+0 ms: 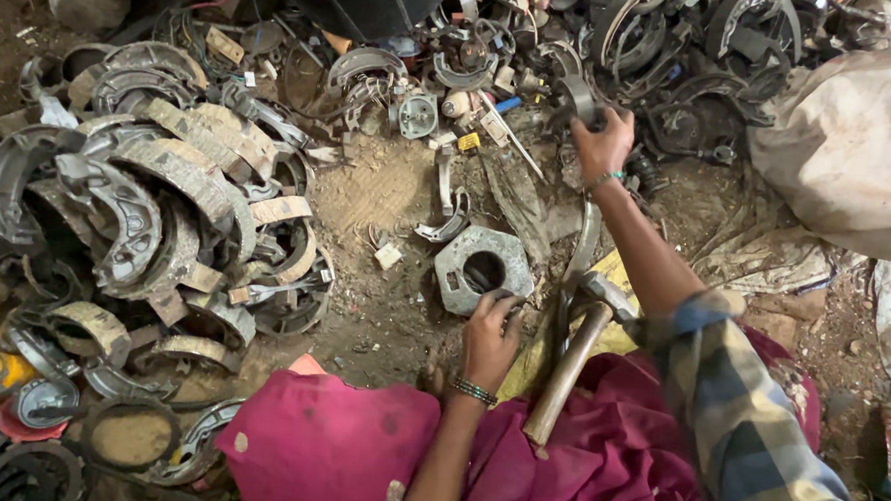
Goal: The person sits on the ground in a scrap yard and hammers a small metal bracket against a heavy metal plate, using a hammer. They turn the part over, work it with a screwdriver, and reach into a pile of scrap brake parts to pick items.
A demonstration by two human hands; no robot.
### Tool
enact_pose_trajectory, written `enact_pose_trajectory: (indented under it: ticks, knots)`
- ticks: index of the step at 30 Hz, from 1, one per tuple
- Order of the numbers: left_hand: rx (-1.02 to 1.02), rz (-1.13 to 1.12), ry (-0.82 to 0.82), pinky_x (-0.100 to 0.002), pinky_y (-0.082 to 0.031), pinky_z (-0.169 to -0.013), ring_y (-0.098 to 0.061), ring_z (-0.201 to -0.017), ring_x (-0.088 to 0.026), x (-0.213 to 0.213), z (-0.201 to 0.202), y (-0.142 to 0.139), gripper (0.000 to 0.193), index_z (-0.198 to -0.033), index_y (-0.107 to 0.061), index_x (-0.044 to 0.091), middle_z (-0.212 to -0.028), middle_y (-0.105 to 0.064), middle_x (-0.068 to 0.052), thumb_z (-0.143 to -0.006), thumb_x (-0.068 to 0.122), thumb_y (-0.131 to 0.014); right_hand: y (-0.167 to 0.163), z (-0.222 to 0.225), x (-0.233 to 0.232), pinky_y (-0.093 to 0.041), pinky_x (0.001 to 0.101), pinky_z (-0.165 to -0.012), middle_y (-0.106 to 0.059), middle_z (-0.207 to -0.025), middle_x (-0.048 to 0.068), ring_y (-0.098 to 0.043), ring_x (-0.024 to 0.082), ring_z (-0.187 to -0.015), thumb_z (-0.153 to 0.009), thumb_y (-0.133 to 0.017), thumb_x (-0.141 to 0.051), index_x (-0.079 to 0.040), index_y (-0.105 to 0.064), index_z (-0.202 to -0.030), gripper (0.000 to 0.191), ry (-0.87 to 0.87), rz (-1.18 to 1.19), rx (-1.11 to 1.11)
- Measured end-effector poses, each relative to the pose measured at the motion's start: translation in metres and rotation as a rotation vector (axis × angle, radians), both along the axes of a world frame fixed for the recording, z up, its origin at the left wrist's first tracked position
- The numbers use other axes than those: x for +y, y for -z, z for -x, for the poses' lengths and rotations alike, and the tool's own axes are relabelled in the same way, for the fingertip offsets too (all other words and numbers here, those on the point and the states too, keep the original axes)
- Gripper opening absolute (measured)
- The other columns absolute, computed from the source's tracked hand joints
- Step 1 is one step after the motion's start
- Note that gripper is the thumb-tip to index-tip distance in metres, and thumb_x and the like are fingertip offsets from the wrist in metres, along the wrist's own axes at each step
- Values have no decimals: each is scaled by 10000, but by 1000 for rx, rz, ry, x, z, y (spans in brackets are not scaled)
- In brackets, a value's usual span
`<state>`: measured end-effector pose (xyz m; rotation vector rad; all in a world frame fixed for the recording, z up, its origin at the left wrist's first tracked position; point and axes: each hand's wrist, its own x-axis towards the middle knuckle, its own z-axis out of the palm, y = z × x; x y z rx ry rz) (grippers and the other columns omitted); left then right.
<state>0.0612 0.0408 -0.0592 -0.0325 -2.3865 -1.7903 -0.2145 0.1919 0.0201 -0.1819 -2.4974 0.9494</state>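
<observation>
1. The left hand [489, 335] is laid on the near edge of a grey hexagonal metal block with a round central hole [483, 268]; the fingers are curled loosely over its rim, and a firm grip cannot be confirmed. A beaded bracelet is seen at the wrist.
2. The block is seated flat on the dirt floor [378, 192], just ahead of the magenta cloth over the knees [337, 441].
3. The right hand [602, 142] is extended well forward and is closed around a dark curved metal brake shoe [576, 94], held at the edge of the far scrap pile. The sleeve is of checked blue and yellow fabric.
4. A hammer with a wooden handle and grey steel head [576, 351] is rested between the two arms, head toward the block, handle on the cloth; it is touched by neither hand.
5. A large heap of worn, rust-lined curved brake shoes [167, 208] is stacked to the left, well apart from both hands.
6. A dusty pale sack [851, 148] is noted at the upper right.
</observation>
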Motion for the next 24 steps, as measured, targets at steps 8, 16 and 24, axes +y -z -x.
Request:
enact_pose_trajectory:
  ticks: [8, 16, 24]
  knots:
    - [0, 75, -14, -449, -538, -856, -659, -1021, -389, 1, -1, 2, 197, -1098, -712, 54, -1120, -675, -157, -937, 167, -705, 5, -75, 39, -599, 349, -848, -562, -1302, 91, -639, 226, -1107, -799, -828, -278, 36, -741, -1001, 382, -171, 280, -165]
    - [42, 30, -22, -443, -543, -875, -665, -1028, -381, 3, -1, 0, 179, -1084, -710, 29, -1112, -687, -168, -946, 141, -688, 18, -57, 47, -563, 383, -934, -698, -1258, 159, -708, 268, -1083, -995, -730, -370, -32, -738, -1219, 405, -409, 102, -291]
    - [-48, -92, -6, -430, -549, -855, -687, -999, -366, -1, -3, -10, 167, -1077, -715, 32, -1080, -703, -166, -945, 121, -664, 17, 43, -59, -264, 638, -1101, -431, -1520, 276, -290, 537, -1417, -806, -730, -185, -110, -651, -1346, 551, -431, -638, 38]
